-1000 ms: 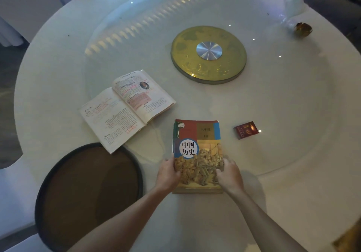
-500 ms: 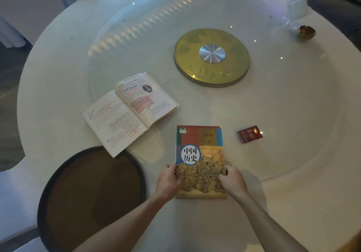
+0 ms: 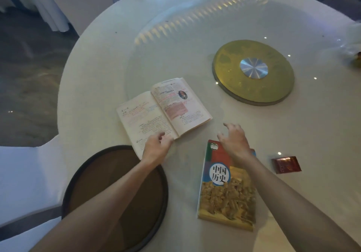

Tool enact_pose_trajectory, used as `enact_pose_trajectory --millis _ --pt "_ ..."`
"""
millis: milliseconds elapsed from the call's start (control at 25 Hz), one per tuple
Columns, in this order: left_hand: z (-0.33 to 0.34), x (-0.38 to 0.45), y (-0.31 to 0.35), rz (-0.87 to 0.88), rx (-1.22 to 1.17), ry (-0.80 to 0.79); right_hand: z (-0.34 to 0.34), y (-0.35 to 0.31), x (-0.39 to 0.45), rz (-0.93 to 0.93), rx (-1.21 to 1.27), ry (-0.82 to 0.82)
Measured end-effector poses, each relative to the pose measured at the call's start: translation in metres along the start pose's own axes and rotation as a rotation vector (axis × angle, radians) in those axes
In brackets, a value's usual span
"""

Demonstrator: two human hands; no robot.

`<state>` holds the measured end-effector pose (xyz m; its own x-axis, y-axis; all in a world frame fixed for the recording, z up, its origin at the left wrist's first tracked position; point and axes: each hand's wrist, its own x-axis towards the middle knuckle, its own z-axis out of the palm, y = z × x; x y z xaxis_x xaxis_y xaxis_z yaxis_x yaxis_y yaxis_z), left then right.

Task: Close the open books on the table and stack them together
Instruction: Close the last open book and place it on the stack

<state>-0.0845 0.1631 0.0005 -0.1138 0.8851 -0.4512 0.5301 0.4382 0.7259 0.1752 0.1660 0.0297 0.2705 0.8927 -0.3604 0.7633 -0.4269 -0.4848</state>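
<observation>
Reaching for the open book (image 3: 163,109), whose spine runs from eleven to five o'clock, the left hand (image 3: 156,148) is at its near corner, fingers loosely curled; contact unclear. The right hand (image 3: 233,139), fingers spread and empty, hovers over the closed book (image 3: 227,185), at five o'clock from the open one, nothing between them.

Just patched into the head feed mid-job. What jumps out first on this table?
An open book lies flat left of centre, with the left hand at its near corner and the right hand reaching toward it. A closed book lies near the front edge, under the right forearm. A gold turntable disc sits at the table's middle.
</observation>
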Motion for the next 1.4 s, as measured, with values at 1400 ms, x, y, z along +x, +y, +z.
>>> enact_pose_trajectory --millis 1400 --pt "-0.103 0.081 -0.056 -0.265 -0.656 0.066 0.072 -0.083 0.102 0.334 0.529 -0.216"
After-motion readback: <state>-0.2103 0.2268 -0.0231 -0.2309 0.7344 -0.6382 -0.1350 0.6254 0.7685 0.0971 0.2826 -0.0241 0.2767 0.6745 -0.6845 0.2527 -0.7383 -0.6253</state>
